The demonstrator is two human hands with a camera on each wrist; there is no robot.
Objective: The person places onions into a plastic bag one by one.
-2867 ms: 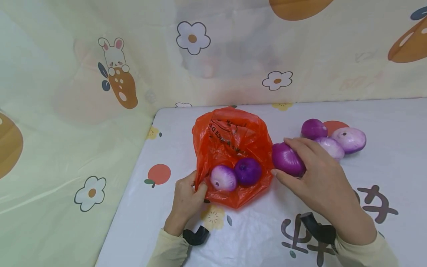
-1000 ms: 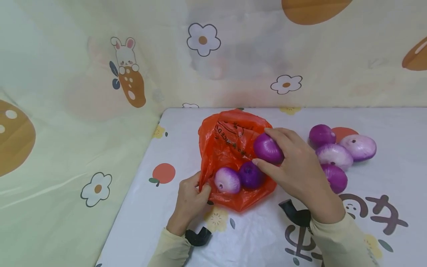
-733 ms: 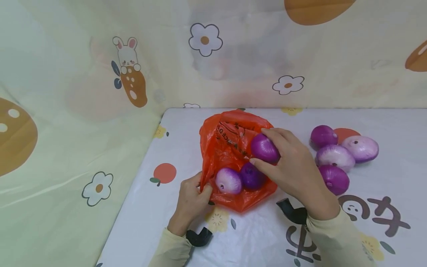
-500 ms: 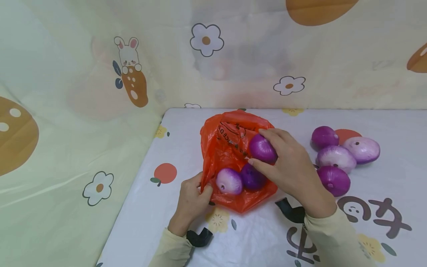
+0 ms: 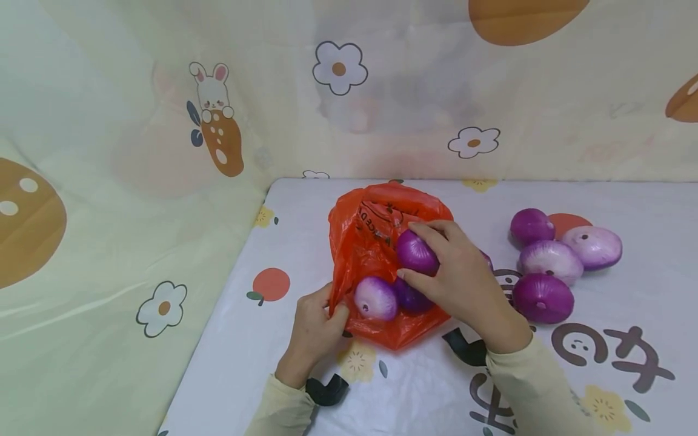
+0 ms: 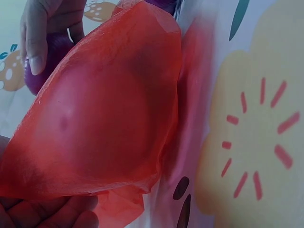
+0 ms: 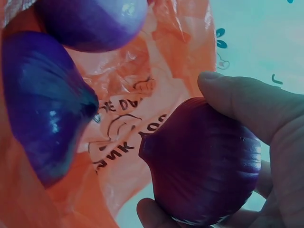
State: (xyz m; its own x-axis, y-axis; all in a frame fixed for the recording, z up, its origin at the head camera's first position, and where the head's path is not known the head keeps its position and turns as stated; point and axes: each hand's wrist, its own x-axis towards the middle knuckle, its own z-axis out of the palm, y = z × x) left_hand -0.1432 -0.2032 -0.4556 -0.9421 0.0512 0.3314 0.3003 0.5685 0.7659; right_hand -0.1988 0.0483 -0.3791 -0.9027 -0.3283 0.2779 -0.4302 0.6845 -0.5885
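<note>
In the head view my right hand (image 5: 463, 284) holds a purple onion (image 5: 415, 252) between thumb and fingers, over the mouth of a red plastic bag (image 5: 342, 233). The right wrist view shows that onion (image 7: 204, 161) from close by, its pointed end towards the bag. My left hand (image 5: 315, 327) pinches the bag's left edge. Inside the bag lie a pale purple-and-white onion (image 5: 376, 298) and a dark purple onion (image 5: 410, 297), the latter partly covered by my right hand. The left wrist view has the bag's thin red side (image 6: 109, 118) filling its middle.
Right of the bag is a group of several onions: a small purple onion (image 5: 532, 226), two pale ones and a purple one (image 5: 543, 298) nearest me. Another purple onion (image 5: 487, 260) is mostly hidden behind my right hand. A patterned cloth wall (image 5: 392, 109) rises behind the table.
My right hand has carried its onion leftward, from beside the bag to over its opening. My left hand keeps its hold on the bag's edge. The head view has shifted slightly.
</note>
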